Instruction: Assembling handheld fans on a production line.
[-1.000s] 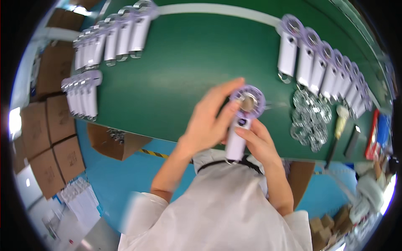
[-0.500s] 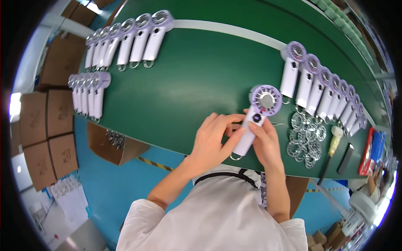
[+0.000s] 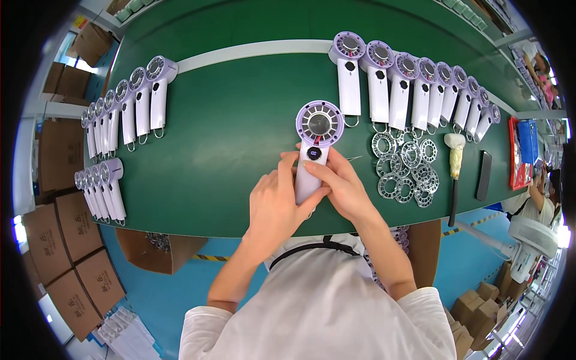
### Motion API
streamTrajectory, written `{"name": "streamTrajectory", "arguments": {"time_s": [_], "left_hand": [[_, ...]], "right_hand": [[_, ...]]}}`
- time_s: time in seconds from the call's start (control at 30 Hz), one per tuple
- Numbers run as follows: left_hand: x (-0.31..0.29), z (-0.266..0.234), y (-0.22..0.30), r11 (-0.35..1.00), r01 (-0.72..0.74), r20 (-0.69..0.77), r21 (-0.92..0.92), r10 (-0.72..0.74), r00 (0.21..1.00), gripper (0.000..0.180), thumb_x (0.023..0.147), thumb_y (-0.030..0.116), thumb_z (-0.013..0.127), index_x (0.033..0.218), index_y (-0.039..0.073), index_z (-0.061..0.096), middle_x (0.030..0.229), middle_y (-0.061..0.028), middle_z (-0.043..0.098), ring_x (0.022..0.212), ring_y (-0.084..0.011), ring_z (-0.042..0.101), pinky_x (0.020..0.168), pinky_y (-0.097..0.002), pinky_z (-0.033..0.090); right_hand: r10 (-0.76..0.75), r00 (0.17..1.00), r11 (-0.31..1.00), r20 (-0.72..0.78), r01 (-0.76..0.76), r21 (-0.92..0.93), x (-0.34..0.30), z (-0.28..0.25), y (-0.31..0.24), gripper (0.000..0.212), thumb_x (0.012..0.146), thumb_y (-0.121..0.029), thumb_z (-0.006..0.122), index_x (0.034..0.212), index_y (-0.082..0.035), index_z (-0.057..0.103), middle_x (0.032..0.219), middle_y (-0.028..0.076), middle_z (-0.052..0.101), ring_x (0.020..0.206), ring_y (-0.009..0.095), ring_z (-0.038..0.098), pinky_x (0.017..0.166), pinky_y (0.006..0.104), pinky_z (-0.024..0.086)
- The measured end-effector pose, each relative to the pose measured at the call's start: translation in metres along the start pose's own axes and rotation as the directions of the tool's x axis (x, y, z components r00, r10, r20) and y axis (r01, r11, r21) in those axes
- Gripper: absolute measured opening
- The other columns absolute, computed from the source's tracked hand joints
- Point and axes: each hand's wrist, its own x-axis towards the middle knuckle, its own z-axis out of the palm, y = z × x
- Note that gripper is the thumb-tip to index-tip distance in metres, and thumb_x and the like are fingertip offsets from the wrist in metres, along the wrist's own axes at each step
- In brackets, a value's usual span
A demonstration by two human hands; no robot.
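Note:
A white and lilac handheld fan (image 3: 320,123) is held between my two hands over the green table, its round head pointing away from me. A small dark display on its handle is lit. My left hand (image 3: 273,198) wraps the left side and lower end of the handle, fingers bent. My right hand (image 3: 347,189) grips the right side, its thumb lying across the handle just below the display. The fingers behind the handle are hidden. Thin pointed metal, perhaps tweezers (image 3: 354,158), lies by my right hand. Right of it is a pile of shiny slotted rings (image 3: 401,165).
Similar fans stand in rows at the right (image 3: 379,90) and the left (image 3: 143,108). A hammer with a wrapped pale head (image 3: 455,159), a dark flat bar (image 3: 483,175), a red tray (image 3: 513,162) and a blue box (image 3: 528,141) lie at right. Below the table edge is an open carton (image 3: 180,252).
The view has turned, so the table and rows sit differently in the picture. The fan in my hands appears more upright and further left. Both hands keep their hold on it.

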Motion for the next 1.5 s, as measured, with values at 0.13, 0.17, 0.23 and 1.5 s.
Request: {"name": "streamTrajectory", "arguments": {"time_s": [0.13,0.17,0.23,1.5], "left_hand": [[0.008,0.01,0.011,0.999,-0.042,0.004,0.021,0.042,0.999,0.068,0.073,0.026,0.085,0.125,0.0,0.048,0.066,-0.0053,0.06,0.06,-0.0233,0.06,0.057,-0.0358,0.049],[0.01,0.015,0.014,0.998,-0.053,-0.013,0.025,0.053,0.999,0.068,0.072,0.024,0.085,0.124,0.0,0.049,0.065,-0.0051,0.06,0.06,-0.0235,0.061,0.056,-0.036,0.049],[0.013,0.021,0.023,0.996,-0.081,-0.038,0.022,0.082,0.996,0.067,0.068,0.02,0.083,0.123,0.002,0.05,0.063,-0.005,0.061,0.059,-0.0259,0.061,0.055,-0.0374,0.049],[0.041,-0.095,0.159,-0.506,-0.068,-0.429,-0.86,0.646,0.631,0.021,0.092,0.012,0.059,0.11,0.004,0.068,0.116,-0.0111,0.072,0.104,-0.0259,0.066,0.09,-0.0373,0.047]], "right_hand": [[-0.026,1.0,0.999,-0.006,0.027,0.031,-0.005,-0.013,-0.007,0.041,0.099,-0.012,0.055,0.137,0.0,0.047,0.132,0.017,0.06,0.123,0.025,0.058,0.105,0.0396,0.047],[-0.043,0.999,0.998,-0.027,0.044,0.045,-0.009,-0.016,-0.009,0.041,0.098,-0.014,0.058,0.136,-0.001,0.049,0.123,0.011,0.061,0.113,0.018,0.059,0.096,0.0341,0.049],[-0.073,0.994,0.995,-0.079,0.079,0.068,-0.018,-0.021,-0.014,0.04,0.098,-0.014,0.061,0.134,-0.002,0.05,0.114,0.005,0.062,0.104,0.011,0.059,0.088,0.0288,0.051],[-0.601,-0.028,0.731,-0.799,-0.422,-0.536,-0.058,-0.52,-0.2,0.06,0.07,-0.04,0.079,0.099,0.012,0.07,0.103,0.023,0.071,0.096,0.035,0.069,0.088,0.0427,0.052]]}}
